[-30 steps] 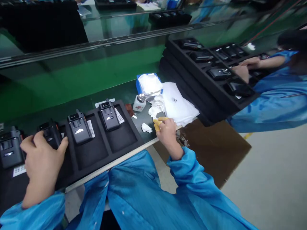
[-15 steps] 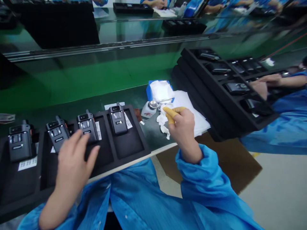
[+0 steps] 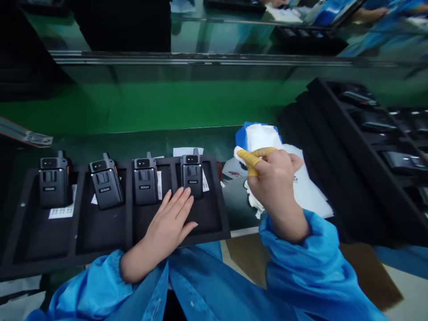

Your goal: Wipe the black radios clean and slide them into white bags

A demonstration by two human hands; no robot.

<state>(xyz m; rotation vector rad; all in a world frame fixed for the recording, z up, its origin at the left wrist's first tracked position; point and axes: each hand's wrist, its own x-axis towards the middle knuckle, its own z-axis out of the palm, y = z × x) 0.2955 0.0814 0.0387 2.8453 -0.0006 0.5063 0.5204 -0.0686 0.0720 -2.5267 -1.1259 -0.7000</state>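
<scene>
Several black handheld radios with stubby antennas, some marked Riton, stand in a black compartmented tray (image 3: 216, 214). My left hand (image 3: 169, 223) is open, its fingers flat and stretched, the tips at the lower edge of the rightmost radio (image 3: 192, 171). To its left are another radio (image 3: 145, 178), a slightly tilted radio (image 3: 106, 185) and the leftmost radio (image 3: 53, 185). My right hand (image 3: 276, 178), with yellow finger covers, pinches a small white wipe (image 3: 237, 152) above a white bottle (image 3: 233, 169). The bottle is partly hidden behind that hand. A crumpled tissue (image 3: 254, 204) lies below.
A blue box (image 3: 241, 136) of white wipes stands behind my right hand, and white sheets (image 3: 309, 187) lie beside it. Stacked black trays (image 3: 329, 133) with more devices rise at the right. A glass ledge (image 3: 200, 59) crosses the back. A cardboard box (image 3: 245, 256) is below the table.
My left hand has moved right along the tray, from the middle radios to the rightmost one. The right hand has lifted the white wipe from the bottle top. The view has turned left.
</scene>
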